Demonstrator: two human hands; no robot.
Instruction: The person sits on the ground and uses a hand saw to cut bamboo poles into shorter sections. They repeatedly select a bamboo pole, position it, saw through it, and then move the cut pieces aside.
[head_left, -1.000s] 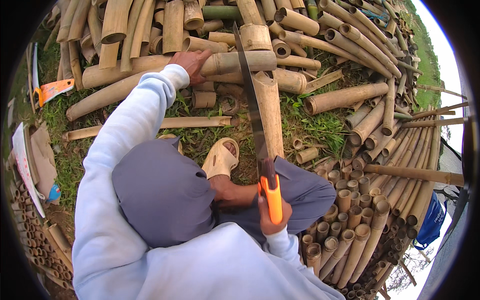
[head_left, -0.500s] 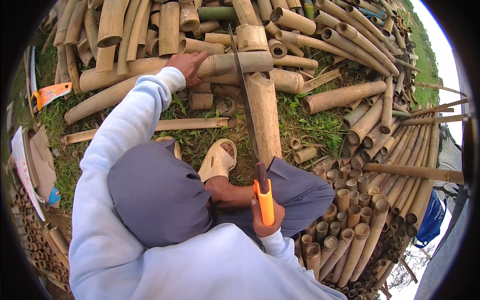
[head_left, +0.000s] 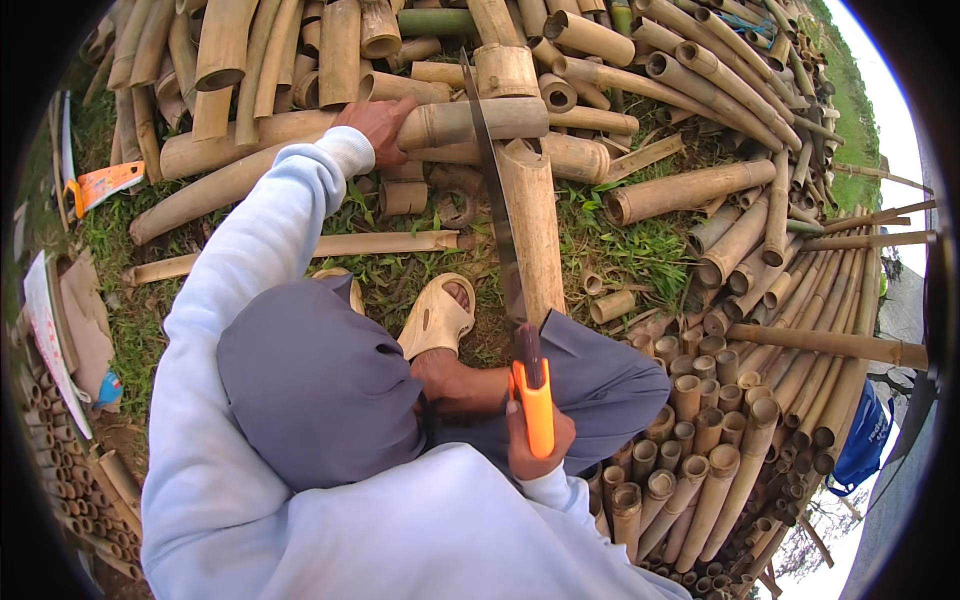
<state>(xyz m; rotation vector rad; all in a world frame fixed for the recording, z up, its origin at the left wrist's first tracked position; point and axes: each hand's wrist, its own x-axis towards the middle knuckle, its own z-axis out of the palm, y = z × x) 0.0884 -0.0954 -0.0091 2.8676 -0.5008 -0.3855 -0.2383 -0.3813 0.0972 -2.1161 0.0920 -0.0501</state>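
My left hand (head_left: pixel 378 128) is wrapped round a bamboo pole (head_left: pixel 432 125) that lies crosswise in front of me. In my right hand (head_left: pixel 540 452) is the orange handle of a handsaw (head_left: pixel 497 215). Its long blade points away from me and crosses the pole to the right of my left hand. Beneath the pole's right end, a thick bamboo log (head_left: pixel 533 235) stretches back toward my right knee. Whether the blade has cut into the pole I cannot tell.
Cut bamboo pieces (head_left: pixel 330 60) are heaped along the far side. Upright bamboo tubes (head_left: pixel 690 440) are packed at my right, near a blue bag (head_left: pixel 862 440). Another saw with an orange handle (head_left: pixel 108 186) is at the left. A split bamboo strip (head_left: pixel 385 243) lies on the grass.
The handsaw has shifted very slightly to the right along with my right hand. The bamboo pole has moved up a touch, my left hand still on it.
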